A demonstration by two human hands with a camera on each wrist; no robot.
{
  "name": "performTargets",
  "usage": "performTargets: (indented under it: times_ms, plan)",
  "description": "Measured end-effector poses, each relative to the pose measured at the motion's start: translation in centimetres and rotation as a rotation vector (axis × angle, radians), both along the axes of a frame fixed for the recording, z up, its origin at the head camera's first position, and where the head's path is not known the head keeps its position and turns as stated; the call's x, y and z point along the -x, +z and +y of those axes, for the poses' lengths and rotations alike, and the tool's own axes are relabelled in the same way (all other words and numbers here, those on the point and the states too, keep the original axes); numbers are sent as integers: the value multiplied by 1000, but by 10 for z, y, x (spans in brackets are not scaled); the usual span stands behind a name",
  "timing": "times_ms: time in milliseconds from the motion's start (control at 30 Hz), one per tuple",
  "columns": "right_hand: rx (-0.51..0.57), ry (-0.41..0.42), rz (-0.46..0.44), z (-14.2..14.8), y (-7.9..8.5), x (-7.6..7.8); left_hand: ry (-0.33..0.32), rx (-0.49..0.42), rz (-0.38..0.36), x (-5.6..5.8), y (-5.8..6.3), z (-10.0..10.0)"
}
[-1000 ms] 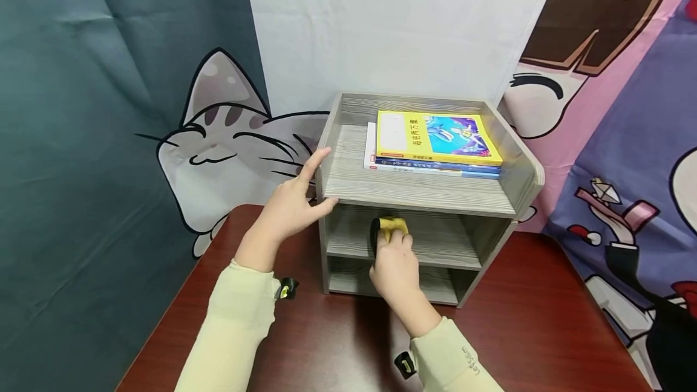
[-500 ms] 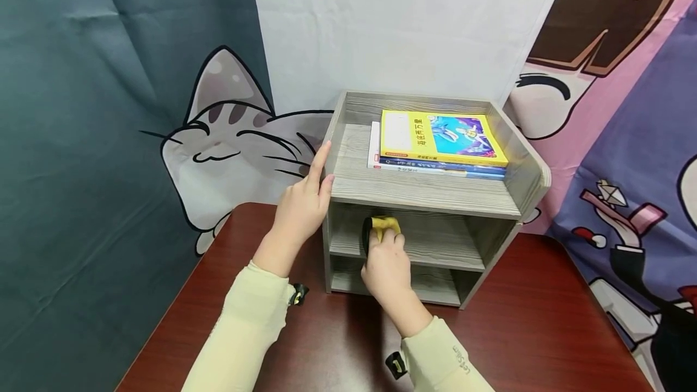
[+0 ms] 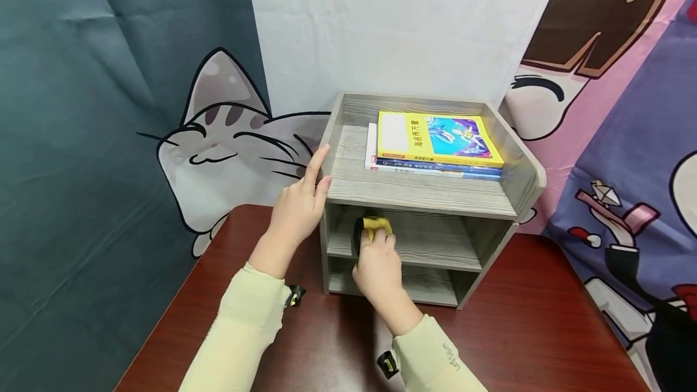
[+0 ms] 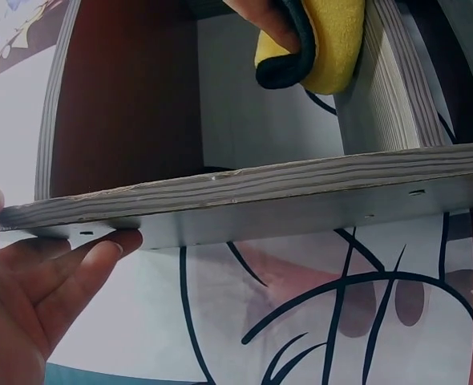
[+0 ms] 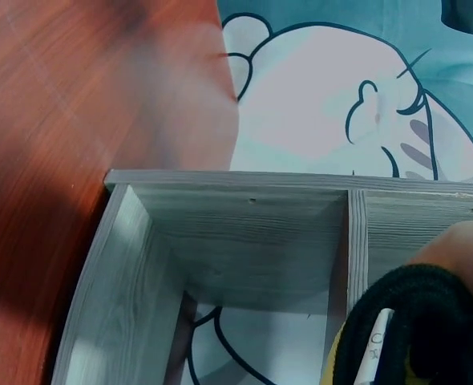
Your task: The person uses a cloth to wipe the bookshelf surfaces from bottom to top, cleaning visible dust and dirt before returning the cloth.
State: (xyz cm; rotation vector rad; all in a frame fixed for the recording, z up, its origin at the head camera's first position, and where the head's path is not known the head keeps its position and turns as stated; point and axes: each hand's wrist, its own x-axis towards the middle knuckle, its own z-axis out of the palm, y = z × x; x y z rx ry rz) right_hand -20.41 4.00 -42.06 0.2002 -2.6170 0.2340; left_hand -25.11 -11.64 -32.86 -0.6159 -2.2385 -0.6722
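Note:
A small grey wood-grain desktop shelf (image 3: 419, 195) stands on the table. My left hand (image 3: 296, 207) holds its left side panel near the upper tier; in the left wrist view, fingers (image 4: 100, 253) lie against the panel's outer face. Inside the middle compartment, my right hand (image 3: 377, 268) grips a folded yellow and black cloth (image 3: 376, 224) close to the left wall. The left wrist view shows the cloth's (image 4: 333, 48) plush yellow side and dark edge. In the right wrist view the bunched cloth (image 5: 397, 329) has a white tag and hides most of the fingers.
Books (image 3: 435, 141), a yellow one uppermost, lie stacked on the shelf's top tier. The reddish-brown table (image 3: 550, 319) extends in front and to both sides. Behind hang printed curtains (image 3: 403, 29) with cartoon figures.
My right hand has moved left with the cloth, towards the compartment's left wall. The left hand's thumb has drawn up nearer its index finger on the side panel.

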Motion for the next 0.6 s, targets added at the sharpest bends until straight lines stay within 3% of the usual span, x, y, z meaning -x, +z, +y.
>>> performTargets:
  times_ms: [400,600]
  plan:
    - [-4,12,37,-9,-1,3,2,-15,18,2,-2,-2]
    - [12,10,-4,-14,0,3,-7,-19,33,3,-3,-1]
